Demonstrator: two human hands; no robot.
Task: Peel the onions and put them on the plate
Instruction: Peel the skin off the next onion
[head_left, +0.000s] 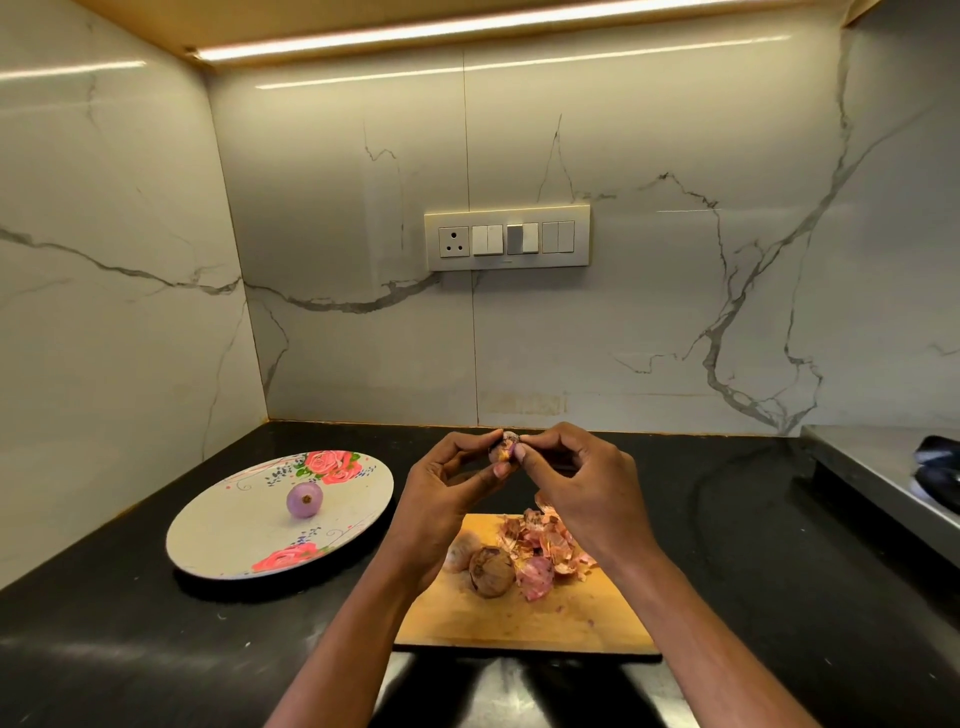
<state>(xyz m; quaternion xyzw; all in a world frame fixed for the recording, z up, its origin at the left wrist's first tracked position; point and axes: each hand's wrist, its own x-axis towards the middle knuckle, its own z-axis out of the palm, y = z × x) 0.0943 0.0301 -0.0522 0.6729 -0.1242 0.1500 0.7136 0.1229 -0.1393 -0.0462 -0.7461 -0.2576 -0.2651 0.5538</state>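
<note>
A small onion (505, 448) with bits of papery skin on it is held up above the counter between both hands. My left hand (451, 483) grips it from the left with thumb and fingertips. My right hand (574, 480) pinches it from the right. On the left, a white plate with pink roses (234, 540) holds one peeled purple onion (305, 500). Below my hands lies a wooden cutting board (524, 618). On it sit an unpeeled brown onion (491, 570), another onion (460, 552) partly hidden behind my left wrist, and a pile of pink peels (545, 545).
The black stone counter (130, 649) is bounded by marble walls at the left and back. A switch panel with a socket (506, 239) is on the back wall. At the right edge sits a steel stove top (893, 478) with a dark burner.
</note>
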